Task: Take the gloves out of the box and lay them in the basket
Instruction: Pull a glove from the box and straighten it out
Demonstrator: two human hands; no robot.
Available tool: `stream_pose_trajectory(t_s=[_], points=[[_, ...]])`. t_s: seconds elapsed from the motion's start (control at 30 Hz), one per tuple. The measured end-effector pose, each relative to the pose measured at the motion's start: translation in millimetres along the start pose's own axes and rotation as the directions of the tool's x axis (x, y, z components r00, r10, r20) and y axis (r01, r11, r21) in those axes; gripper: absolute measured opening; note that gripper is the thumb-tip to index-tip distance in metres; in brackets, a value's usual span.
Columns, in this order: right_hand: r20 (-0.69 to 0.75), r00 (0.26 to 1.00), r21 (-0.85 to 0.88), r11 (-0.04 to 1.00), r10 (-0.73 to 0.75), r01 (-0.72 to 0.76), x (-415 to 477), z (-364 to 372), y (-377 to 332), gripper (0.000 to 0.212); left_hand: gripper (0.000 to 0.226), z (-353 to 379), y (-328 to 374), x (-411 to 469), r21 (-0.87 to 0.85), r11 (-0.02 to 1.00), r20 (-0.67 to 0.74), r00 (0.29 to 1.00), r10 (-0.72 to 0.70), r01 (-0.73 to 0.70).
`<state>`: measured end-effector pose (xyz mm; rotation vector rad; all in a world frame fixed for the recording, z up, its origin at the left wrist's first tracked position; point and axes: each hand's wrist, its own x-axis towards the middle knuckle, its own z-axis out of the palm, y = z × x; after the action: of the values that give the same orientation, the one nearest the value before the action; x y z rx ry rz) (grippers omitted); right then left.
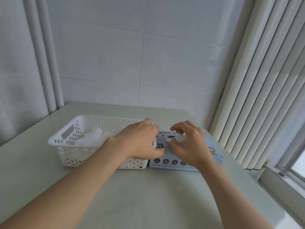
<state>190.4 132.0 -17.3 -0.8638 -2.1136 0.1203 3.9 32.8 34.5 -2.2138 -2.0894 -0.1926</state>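
Note:
A white perforated basket (66,135) stands on the table at the left, with translucent white gloves (92,138) lying inside it. Right beside it sits a light blue glove box (216,157) marked XL. My left hand (140,139) hovers over the basket's right end and the box's left edge, thumb near the XL mark; its fingers are hidden behind the knuckles. Over the box's opening, my right hand (189,146) pinches a translucent glove (179,139) that sticks up from the box.
The pale green table (148,195) reaches to a white wall at the back. A curtain hangs at the left. Vertical blinds (257,96) and a window sill (280,177) run along the right side, close to the box.

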Motion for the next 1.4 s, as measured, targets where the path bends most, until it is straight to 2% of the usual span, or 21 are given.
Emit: stream_pose_trajectory(t_s=[0.13,0.27,0.37,0.47,0.67,0.77,0.93,1.03,1.1,1.17,1.27,1.33,1.4], points=[[-0.006,0.999,-0.075,0.997,-0.034,0.034,-1,0,-1,0.025,0.05,3,-1,2,-0.017,1.0,-0.028,1.0,0.007,-0.008],[-0.012,1.0,-0.096,0.995,-0.014,0.012,-3,-4,2,0.028,0.052,10,2,7,-0.008,0.993,-0.124,0.986,0.113,-0.115],[-0.09,0.996,-0.111,0.993,0.017,-0.027,-2,-2,7,0.012,0.049,16,8,9,-0.035,0.991,-0.113,0.986,0.121,-0.125],[-0.205,0.977,-0.06,0.996,0.053,-0.066,0,-1,7,0.011,0.046,23,13,8,0.02,0.993,-0.079,0.99,0.12,-0.119],[-0.466,0.882,0.11,0.994,0.066,-0.016,3,-8,-11,0.017,0.051,24,17,5,0.065,0.991,-0.047,0.992,0.12,-0.117],[-0.573,0.818,0.144,0.989,0.051,0.039,5,-12,-20,0.022,0.049,25,15,6,0.021,0.993,-0.029,0.993,0.116,-0.115],[-0.651,0.755,0.187,0.98,0.075,0.063,4,-18,-31,0.028,0.036,22,15,5,-0.062,0.994,-0.037,0.995,0.092,-0.094],[-0.715,0.697,0.141,0.987,0.047,0.078,5,-23,-39,0.027,0.047,20,16,6,-0.213,0.976,-0.041,0.998,0.044,-0.051],[-0.74,0.673,0.087,0.992,0.005,0.088,6,-25,-44,0.026,0.055,15,18,5,-0.318,0.947,-0.048,0.999,0.025,-0.039],[-0.711,0.704,0.111,0.99,0.014,0.092,6,-25,-49,0.024,0.042,8,21,3,-0.444,0.893,-0.105,0.994,0.036,-0.079],[-0.612,0.776,0.267,0.963,0.15,0.024,4,-25,-52,0.023,0.01,3,26,2,-0.58,0.788,-0.256,0.964,0.064,-0.206],[-0.547,0.803,0.357,0.934,0.238,-0.034,5,-24,-50,0.024,0.007,5,25,5,-0.673,0.686,-0.354,0.935,0.029,-0.276],[-0.459,0.829,0.44,0.893,0.319,-0.1,6,-25,-47,0.023,0.016,6,23,8,-0.747,0.593,-0.405,0.913,-0.05,-0.299]])
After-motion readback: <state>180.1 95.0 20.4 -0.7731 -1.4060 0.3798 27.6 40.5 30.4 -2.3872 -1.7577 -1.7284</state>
